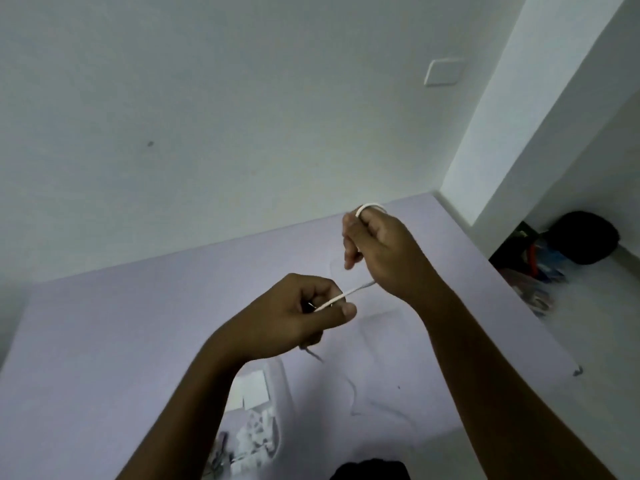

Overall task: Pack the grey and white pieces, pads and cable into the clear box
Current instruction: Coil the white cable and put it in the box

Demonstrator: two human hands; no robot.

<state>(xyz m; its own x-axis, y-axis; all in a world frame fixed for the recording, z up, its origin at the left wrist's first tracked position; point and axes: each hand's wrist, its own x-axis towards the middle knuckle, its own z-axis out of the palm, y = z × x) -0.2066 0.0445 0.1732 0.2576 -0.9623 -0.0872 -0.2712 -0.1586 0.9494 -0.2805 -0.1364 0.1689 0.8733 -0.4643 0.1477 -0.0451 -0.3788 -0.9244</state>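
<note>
White cable (341,295) is what both hands are busy with, held up above the lilac tabletop (104,341). The left hand (298,317) pinches one stretch between thumb and curled fingers (325,289). The right hand (381,251), just up and to the right of it, has a loop wound over its bent fingers. I judge the cable is being coiled before it goes in, so that step is not yet done. Below the left fingers, toward the person, the clear box (278,382) already holds white pieces (254,393) and smaller bits, so the packing looks well along. How many of the grey pieces and pads are inside I cannot tell, since the left forearm covers part of the box and its contents blur together. Faint clear outlines beneath the right fingers may be a lid, but they are too pale to make out. A dark shape (369,471) is cut off by the bottom edge.
</note>
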